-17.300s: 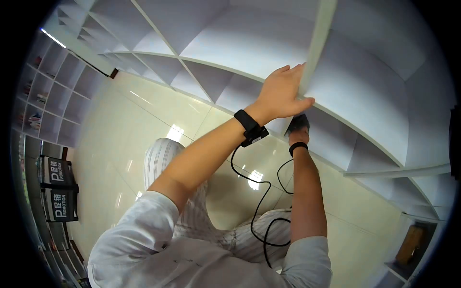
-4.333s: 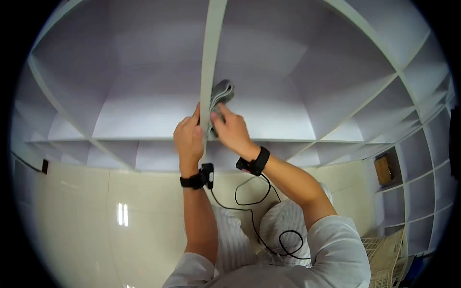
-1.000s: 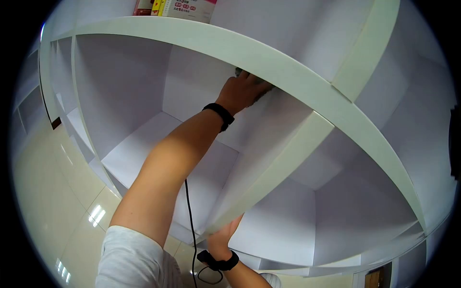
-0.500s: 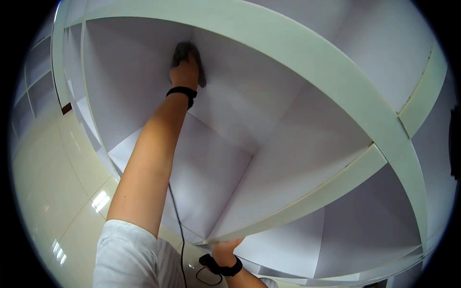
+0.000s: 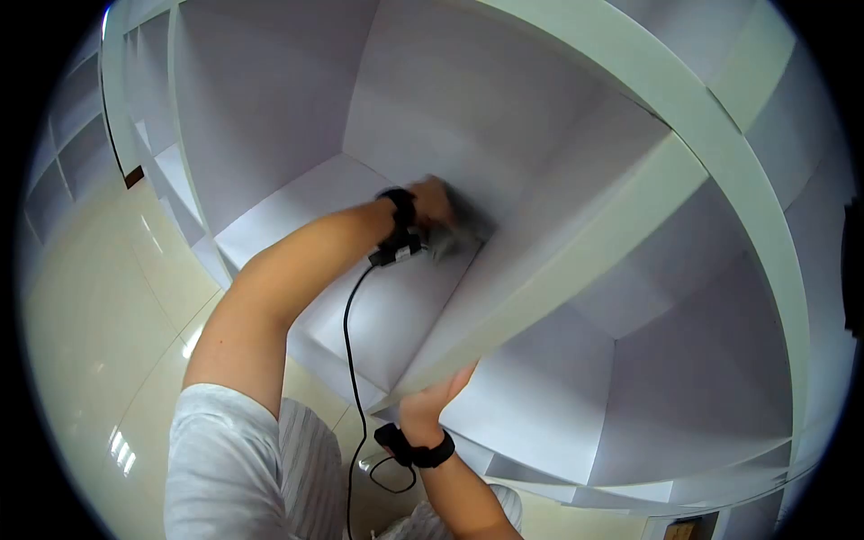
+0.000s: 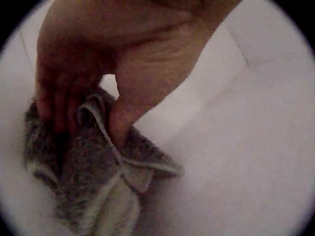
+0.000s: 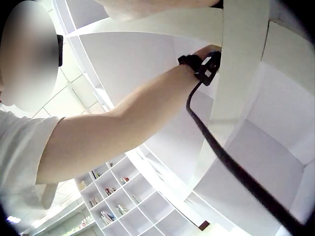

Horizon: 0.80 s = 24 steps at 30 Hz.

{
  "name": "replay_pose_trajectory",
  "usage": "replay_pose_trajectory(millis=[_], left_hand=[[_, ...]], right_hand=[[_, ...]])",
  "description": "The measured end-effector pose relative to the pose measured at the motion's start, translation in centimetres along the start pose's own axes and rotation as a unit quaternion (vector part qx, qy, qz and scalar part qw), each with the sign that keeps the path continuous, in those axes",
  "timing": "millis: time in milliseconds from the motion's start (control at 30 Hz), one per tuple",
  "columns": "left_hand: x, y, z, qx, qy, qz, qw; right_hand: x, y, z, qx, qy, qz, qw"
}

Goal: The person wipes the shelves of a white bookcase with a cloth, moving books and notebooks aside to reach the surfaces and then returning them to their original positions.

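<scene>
The left hand (image 5: pixel 432 205) is now low in the cubby, at the far bottom corner where the floor panel meets the right wall; 0.5 s ago it was up at the top far corner under the shelf board. It presses a grey cloth (image 6: pixel 88 172) against the white surface, thumb and fingers curled into its folds, as the left wrist view shows. So the wiping has swept down the back of this compartment in 1 stroke, and the upper part looks done while the floor and right wall remain.

The right hand (image 5: pixel 432 400) stays at the near lower edge of the white shelf divider (image 5: pixel 576 261), fingers curled round its corner as a brace. A black cable (image 5: pixel 349 360) hangs from the left wristband (image 5: pixel 396 209).
</scene>
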<state>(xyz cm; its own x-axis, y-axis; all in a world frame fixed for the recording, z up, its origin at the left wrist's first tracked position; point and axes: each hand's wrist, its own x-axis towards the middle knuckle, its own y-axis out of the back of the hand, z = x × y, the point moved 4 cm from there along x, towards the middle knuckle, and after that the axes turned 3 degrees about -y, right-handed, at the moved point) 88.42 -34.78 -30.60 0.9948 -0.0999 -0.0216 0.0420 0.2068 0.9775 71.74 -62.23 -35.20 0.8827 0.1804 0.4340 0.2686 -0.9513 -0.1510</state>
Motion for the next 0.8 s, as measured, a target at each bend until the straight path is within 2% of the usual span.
replay_pose_trajectory(millis=[33,67,100,133,167,200,267,300,333,367,400,433,500,533,567,600,667,700,767,800], left_hand=[[-1.3,-1.5,3.3,-0.108,0.020,0.095,0.989],[-2.1,-2.2,5.6,-0.212,0.040,0.191,0.958],[0.5,-4.5,5.1,-0.194,0.052,0.197,0.960],[0.5,-4.1,5.5,-0.139,0.063,0.160,0.975],[0.2,-3.5,5.6,-0.083,0.075,0.122,0.986],[-0.6,-3.2,5.5,-0.082,0.079,0.116,0.987],[-2.5,-2.4,4.2,0.018,0.071,0.108,0.991],[-3.4,-2.6,0.5,-0.015,0.077,0.178,0.981],[-3.0,-4.5,-6.6,0.039,0.119,0.249,0.960],[-8.2,-0.3,-5.1,0.121,0.260,0.092,0.953],[-12.0,0.9,-7.0,0.164,0.337,0.123,0.919],[-16.1,2.4,-7.1,0.111,0.389,0.143,0.903],[-19.1,0.0,-10.6,0.157,0.343,0.167,0.911],[-19.6,-0.1,-9.0,0.116,0.330,0.132,0.927],[-20.1,-0.8,-6.5,0.075,0.318,0.098,0.940],[-20.6,-2.0,-3.8,0.055,0.257,0.119,0.958],[-21.9,-3.4,3.4,0.041,0.101,0.144,0.984],[-22.6,-5.0,6.0,0.059,0.021,0.193,0.979],[-23.6,-4.4,12.7,0.030,-0.029,0.108,0.993],[-24.4,-4.8,14.9,0.025,-0.046,0.120,0.991]], right_hand=[[-0.2,-0.2,0.1,0.034,-0.005,-0.008,0.999],[-0.1,-0.2,0.5,0.019,0.016,-0.001,1.000],[0.1,-0.2,0.5,0.021,0.012,-0.001,1.000],[0.3,-0.3,0.6,0.032,0.001,0.001,0.999],[0.2,-0.2,0.7,0.043,-0.011,0.003,0.999],[0.1,0.0,1.1,0.046,-0.018,0.004,0.999],[0.2,-0.1,2.0,0.088,-0.053,-0.004,0.995],[0.2,-0.3,1.9,0.090,-0.055,-0.005,0.994],[0.2,-0.5,1.9,0.110,-0.077,0.005,0.991],[0.2,-0.4,2.0,0.129,-0.100,0.018,0.986],[0.3,-0.4,2.1,0.129,-0.102,0.020,0.986],[0.2,-0.3,2.0,0.117,-0.087,0.018,0.989],[0.3,0.0,2.1,0.108,-0.079,0.015,0.991],[0.2,0.1,2.3,0.116,-0.085,0.010,0.990],[0.2,0.1,2.4,0.124,-0.091,0.006,0.988],[0.0,0.1,2.4,0.130,-0.097,0.004,0.987],[0.3,0.1,2.3,0.128,-0.088,0.017,0.988],[0.3,0.0,2.3,0.133,-0.092,0.015,0.987],[0.2,0.0,2.5,0.137,-0.099,0.015,0.986],[0.2,0.0,2.7,0.144,-0.103,0.012,0.984]])
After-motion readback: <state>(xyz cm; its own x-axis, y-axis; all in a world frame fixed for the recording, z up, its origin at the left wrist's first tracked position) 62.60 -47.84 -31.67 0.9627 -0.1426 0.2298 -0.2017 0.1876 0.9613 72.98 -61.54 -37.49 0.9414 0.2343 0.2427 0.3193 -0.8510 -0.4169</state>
